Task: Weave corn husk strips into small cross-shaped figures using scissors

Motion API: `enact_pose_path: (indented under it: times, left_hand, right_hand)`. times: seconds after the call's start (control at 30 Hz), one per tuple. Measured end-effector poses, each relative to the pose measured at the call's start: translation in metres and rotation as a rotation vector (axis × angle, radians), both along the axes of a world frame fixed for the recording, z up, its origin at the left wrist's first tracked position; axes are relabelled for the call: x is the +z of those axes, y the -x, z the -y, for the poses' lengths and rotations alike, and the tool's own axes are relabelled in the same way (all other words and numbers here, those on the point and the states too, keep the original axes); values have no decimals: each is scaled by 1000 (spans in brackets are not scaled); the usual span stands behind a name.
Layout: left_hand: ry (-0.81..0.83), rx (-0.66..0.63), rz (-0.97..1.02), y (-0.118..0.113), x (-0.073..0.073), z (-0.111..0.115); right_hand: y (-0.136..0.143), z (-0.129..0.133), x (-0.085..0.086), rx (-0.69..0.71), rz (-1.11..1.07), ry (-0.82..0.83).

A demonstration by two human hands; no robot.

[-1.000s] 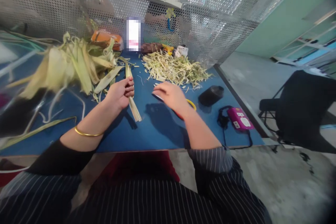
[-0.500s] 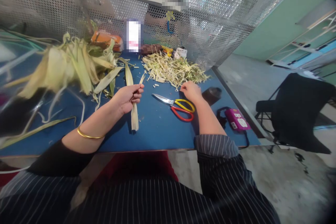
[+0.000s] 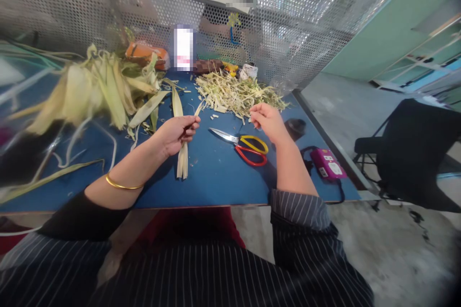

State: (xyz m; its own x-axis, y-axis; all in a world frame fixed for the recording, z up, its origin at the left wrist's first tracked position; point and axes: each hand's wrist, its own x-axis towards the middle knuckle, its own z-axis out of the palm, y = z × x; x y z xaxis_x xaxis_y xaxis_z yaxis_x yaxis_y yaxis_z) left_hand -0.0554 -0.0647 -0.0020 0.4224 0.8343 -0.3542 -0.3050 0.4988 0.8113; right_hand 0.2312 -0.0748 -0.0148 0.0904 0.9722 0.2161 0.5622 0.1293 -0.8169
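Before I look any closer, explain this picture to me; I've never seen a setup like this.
There is no machine here: these are a person's own bare hands, seen by a camera worn on the head that looks forward and down. The left hand, below a gold bangle, grips a pale husk strip. The right hand has its fingers drawn together near a heap of shredded pieces; whether it holds anything is too small to tell. On the blue table between the hands lie scissors with one yellow and one red handle. Larger husks are piled on the left, and a magenta box sits near the right edge.
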Motion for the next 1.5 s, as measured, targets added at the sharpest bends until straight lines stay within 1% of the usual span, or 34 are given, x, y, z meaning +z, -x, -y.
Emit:
enact_pose_path:
  times: [0.07,0.1,0.17,0.4,0.57,0.63,0.77,0.83,0.9,0.93,1.03,1.17,1.3,1.4,1.5]
  left_hand:
    - [-15,-8,1,1,0,-1]
    - [-17,-11,1,1,-1,-1]
    - [-16,-19,1,1,-2,-1]
    - [-27,-18,-4,0,-4,-2]
    - [-45,-23,1,0,-4,-1]
    - [-49,-23,-3,0,-4,-1]
    - [-50,-27,-21,0,-6,-3]
    - [-47,-25,-25,-1,-6,-4]
    - [-43,-22,-21,-2,-7,-4]
    - [-40,-18,-21,-2,-7,-4]
    - [-34,-2,-26,-2,-7,-5]
    - [-42,4,-23,0,-7,-6]
    - [-21,22,-28,0,-7,-6]
    - [-11,22,-31,-1,-5,-4]
    - [-23,7,-21,-1,-5,-3]
  right_hand:
    - [4,4,6,111,-168,4]
    - [5,6,8,149,-215,2]
    - [8,9,11,175,-249,-25]
    - [20,13,20,56,-203,-219]
    - [25,11,18,53,-315,-303]
    - [26,8,16,27,-359,-306]
    - [21,-8,15,-96,-386,-269]
    - [16,-22,19,-144,-372,-326]
    - [9,-41,26,-179,-322,-416]
    - [6,-52,31,-189,-287,-429]
    - [-2,-83,45,-168,-193,-333]
    - [-9,-113,61,-168,-131,-336]
    - [-13,-124,64,-129,-136,-291]
    - [-13,-120,61,-102,-166,-284]
    - [-7,-110,61,-68,-212,-301]
